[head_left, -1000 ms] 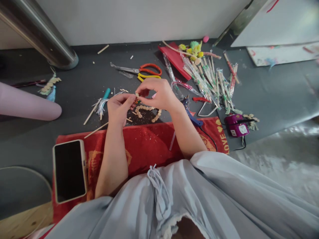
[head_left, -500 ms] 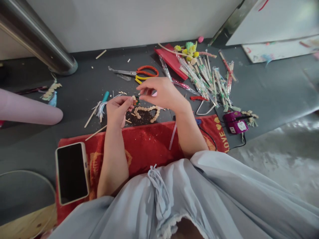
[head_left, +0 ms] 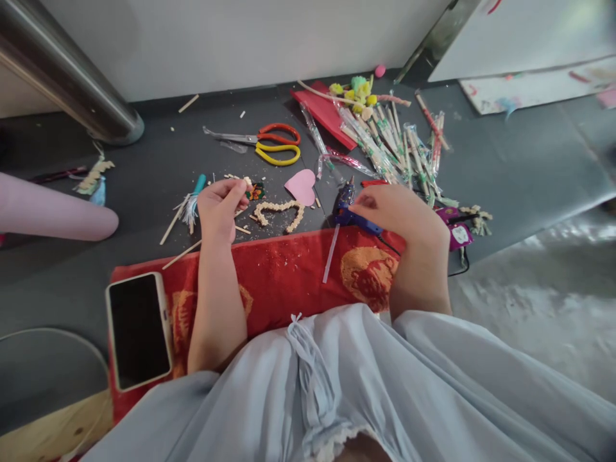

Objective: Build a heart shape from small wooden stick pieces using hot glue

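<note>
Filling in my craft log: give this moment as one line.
left hand: pinches small bead piece | right hand: on blue glue gun | between: bead heart, pink heart

Glue gun [head_left: 353, 215] partly hidden under right hand [head_left: 399, 212]. Bit pinched in left hand [head_left: 219, 205] fingers [head_left: 238, 190] too small to tell. Pink sleeve [head_left: 52, 212] cut off at left edge. Purple device [head_left: 457, 234] half covered.

On the floor lie one pair of scissors [head_left: 264, 142], one pink paper heart [head_left: 301, 186], one heart outline of pale beads [head_left: 278, 212], one blue glue gun [head_left: 350, 208], one phone [head_left: 138, 330], one red towel [head_left: 289, 273] and a heap of wrapped sticks [head_left: 389, 144] too tangled to count.
</note>
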A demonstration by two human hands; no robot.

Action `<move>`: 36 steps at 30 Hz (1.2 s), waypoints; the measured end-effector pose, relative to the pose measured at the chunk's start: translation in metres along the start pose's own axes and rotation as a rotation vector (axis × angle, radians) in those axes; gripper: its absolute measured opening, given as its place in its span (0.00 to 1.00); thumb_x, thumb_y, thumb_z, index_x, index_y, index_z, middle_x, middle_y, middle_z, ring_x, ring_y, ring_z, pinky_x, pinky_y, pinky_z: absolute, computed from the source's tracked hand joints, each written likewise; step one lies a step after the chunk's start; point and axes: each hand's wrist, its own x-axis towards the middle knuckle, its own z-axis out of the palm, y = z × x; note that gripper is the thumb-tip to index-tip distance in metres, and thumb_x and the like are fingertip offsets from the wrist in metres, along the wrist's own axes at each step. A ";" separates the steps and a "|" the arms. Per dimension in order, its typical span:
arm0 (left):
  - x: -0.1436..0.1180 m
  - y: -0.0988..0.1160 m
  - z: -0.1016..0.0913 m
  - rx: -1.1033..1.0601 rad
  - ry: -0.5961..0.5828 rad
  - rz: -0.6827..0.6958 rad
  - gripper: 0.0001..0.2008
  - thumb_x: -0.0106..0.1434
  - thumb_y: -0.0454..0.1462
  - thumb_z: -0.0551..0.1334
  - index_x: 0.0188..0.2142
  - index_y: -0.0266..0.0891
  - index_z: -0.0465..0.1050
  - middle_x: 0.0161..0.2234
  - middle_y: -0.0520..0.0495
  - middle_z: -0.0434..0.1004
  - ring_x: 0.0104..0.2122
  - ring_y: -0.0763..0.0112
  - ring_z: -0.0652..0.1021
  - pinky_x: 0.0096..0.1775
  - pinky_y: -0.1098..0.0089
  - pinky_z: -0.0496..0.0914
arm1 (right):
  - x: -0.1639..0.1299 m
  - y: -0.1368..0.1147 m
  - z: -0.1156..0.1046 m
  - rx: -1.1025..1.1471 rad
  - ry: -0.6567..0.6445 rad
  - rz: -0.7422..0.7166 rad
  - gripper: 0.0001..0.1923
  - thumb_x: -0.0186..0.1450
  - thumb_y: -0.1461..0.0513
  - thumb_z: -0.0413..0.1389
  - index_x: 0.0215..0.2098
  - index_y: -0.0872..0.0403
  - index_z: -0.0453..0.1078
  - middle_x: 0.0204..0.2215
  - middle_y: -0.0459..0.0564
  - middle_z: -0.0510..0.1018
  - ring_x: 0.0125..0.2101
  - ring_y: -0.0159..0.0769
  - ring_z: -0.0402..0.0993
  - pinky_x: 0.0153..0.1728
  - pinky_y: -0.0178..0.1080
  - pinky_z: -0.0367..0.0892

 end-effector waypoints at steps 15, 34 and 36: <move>0.001 -0.002 0.003 0.074 -0.003 0.005 0.05 0.53 0.37 0.68 0.24 0.39 0.76 0.25 0.51 0.79 0.19 0.83 0.69 0.20 0.81 0.63 | -0.023 0.012 0.055 -0.061 0.109 0.157 0.17 0.66 0.56 0.55 0.50 0.56 0.73 0.43 0.61 0.80 0.46 0.54 0.75 0.46 0.49 0.68; 0.002 -0.001 0.004 0.014 -0.001 -0.025 0.04 0.53 0.34 0.69 0.24 0.39 0.76 0.24 0.52 0.79 0.18 0.84 0.69 0.20 0.81 0.64 | -0.026 0.037 0.052 0.412 0.299 0.046 0.19 0.63 0.55 0.56 0.49 0.53 0.73 0.46 0.57 0.81 0.45 0.49 0.77 0.50 0.52 0.71; 0.002 -0.002 0.003 0.009 -0.002 -0.025 0.04 0.53 0.34 0.68 0.24 0.39 0.76 0.24 0.51 0.79 0.18 0.83 0.69 0.21 0.81 0.64 | -0.025 0.038 0.055 0.565 0.318 0.017 0.20 0.62 0.54 0.56 0.50 0.52 0.72 0.46 0.54 0.81 0.45 0.46 0.77 0.50 0.51 0.71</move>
